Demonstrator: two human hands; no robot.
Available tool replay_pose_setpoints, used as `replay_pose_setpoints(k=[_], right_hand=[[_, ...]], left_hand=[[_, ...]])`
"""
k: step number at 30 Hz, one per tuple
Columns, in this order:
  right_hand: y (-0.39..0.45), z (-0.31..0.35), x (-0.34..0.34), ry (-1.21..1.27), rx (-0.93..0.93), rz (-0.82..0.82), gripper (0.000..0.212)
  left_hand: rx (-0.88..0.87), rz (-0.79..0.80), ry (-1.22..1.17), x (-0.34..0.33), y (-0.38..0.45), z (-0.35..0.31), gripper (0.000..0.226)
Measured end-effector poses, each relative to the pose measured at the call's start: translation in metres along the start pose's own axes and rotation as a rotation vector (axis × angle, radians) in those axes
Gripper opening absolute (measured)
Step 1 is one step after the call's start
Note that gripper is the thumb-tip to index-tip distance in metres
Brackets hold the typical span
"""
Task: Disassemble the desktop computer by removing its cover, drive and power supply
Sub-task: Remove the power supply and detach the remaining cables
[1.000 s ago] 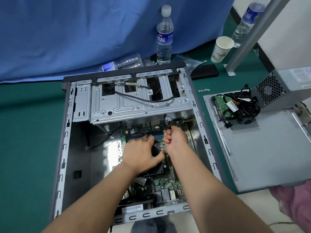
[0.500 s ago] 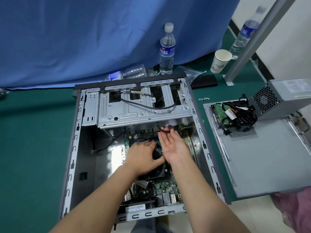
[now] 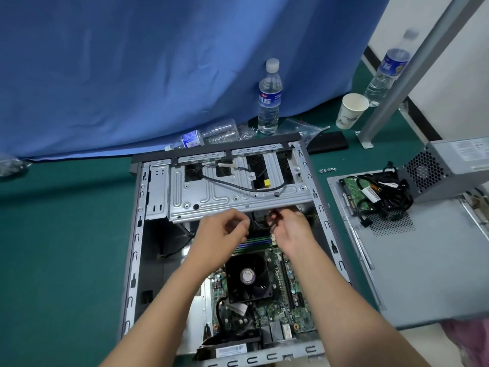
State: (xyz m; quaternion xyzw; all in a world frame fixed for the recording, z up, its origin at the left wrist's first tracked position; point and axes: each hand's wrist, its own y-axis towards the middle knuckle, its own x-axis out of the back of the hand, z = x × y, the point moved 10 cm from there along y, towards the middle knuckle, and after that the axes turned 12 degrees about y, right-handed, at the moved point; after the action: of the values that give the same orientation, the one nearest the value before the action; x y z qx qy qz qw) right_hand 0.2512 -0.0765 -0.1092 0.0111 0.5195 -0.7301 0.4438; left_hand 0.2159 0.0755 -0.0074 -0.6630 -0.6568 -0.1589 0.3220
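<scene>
The opened computer case (image 3: 137, 234) lies flat on the green counter (image 3: 60, 247), motherboard and black fan (image 3: 248, 278) exposed. Its removed cover (image 3: 423, 268) lies to the right, carrying the power supply (image 3: 449, 168) and the drive (image 3: 352, 192). Under the drive cage (image 3: 232, 192), the left hand (image 3: 222, 229) has its fingers curled; whether it holds anything cannot be told. The right hand (image 3: 291, 229) pinches a black cable (image 3: 272, 221).

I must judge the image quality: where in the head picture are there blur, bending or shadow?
Head view: the far right water bottle is smeared by blur; the straight metal post and computer case lean outward from wide-angle bending; the cable between the left hand and right hand sits in shadow under the drive cage.
</scene>
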Motion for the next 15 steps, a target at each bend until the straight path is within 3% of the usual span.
replay_pose_setpoints(k=[7,15], right_hand=[[0.003,-0.002,-0.013,-0.044,-0.037,0.022,0.014],[0.012,0.001,-0.015,-0.052,-0.065,0.037,0.02]], left_hand=[[0.001,-0.093,-0.037,0.038,0.03,-0.022,0.011],[-0.138,-0.062,0.363,0.03,0.08,-0.048,0.026]])
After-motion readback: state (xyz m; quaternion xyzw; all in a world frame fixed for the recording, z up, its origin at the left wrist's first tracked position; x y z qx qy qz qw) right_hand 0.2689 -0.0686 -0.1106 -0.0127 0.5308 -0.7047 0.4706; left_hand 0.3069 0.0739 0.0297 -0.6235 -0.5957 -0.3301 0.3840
